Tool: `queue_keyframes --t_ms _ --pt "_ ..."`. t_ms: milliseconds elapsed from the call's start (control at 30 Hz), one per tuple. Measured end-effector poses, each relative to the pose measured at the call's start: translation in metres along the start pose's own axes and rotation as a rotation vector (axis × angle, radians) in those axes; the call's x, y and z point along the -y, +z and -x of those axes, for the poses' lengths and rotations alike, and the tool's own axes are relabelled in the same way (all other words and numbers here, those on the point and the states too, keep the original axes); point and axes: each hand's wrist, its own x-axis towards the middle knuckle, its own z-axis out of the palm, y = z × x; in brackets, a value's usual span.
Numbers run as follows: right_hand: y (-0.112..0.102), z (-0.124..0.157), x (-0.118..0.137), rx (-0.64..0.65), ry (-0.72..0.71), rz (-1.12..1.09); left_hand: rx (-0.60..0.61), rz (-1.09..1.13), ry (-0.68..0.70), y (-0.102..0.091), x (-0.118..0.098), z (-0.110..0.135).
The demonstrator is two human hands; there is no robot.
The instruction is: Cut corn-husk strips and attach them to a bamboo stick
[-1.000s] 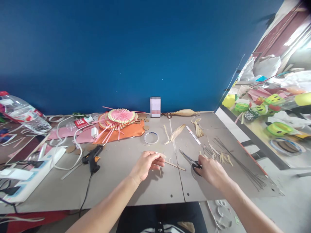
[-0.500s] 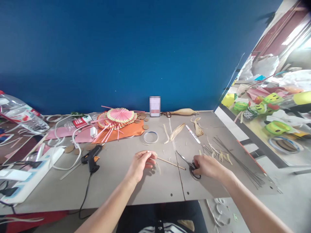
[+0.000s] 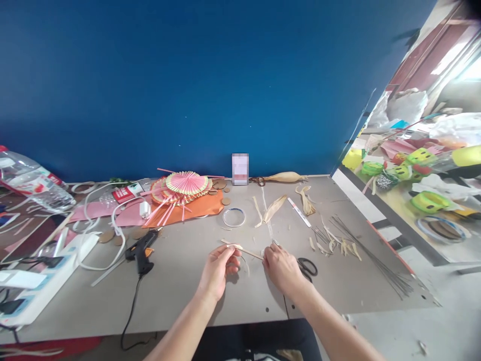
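My left hand (image 3: 218,268) is closed in a pinch on one end of a thin wooden stick (image 3: 246,249), with a pale husk strip curling below it. My right hand (image 3: 280,265) is closed on the stick's other end. Both hands hover just above the grey table (image 3: 180,286), close together near its front middle. Black-handled scissors (image 3: 306,265) lie on the table just right of my right hand, free of it.
A black glue gun (image 3: 140,249) with its cord lies to the left. Pink paper fans (image 3: 186,184) on orange paper sit at the back. A tape ring (image 3: 233,217), corn husks (image 3: 273,206) and thin wires (image 3: 370,255) lie around. A power strip (image 3: 41,281) is far left.
My right hand let go of the scissors and moved left to take the stick's free end. The left hand kept its pinch on the stick.
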Motion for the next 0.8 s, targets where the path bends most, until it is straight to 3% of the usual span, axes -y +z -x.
queue_keyframes --t_ms 100,167,333,400,567,800 --pt "0.000 -0.001 -0.006 -0.089 0.041 -0.219 -0.023 -0.017 0.008 0.001 -0.001 0.001" --pt "-0.002 -0.001 -0.007 -0.128 0.113 -0.484 -0.035 -0.015 0.002 0.004 -0.001 0.002" --pt "-0.005 -0.003 0.010 -0.040 0.237 -1.333 -0.010 -0.010 0.007 0.019 0.002 0.002" --pt "-0.006 -0.002 0.019 -0.047 0.235 -1.547 0.000 -0.004 0.018 0.024 0.002 0.003" --pt "-0.009 0.003 0.036 -0.059 0.180 -1.687 -0.011 0.029 0.022 0.030 0.006 0.007" --pt "-0.007 0.000 0.035 -0.112 0.167 -1.606 0.097 0.002 0.003 0.028 0.008 0.011"
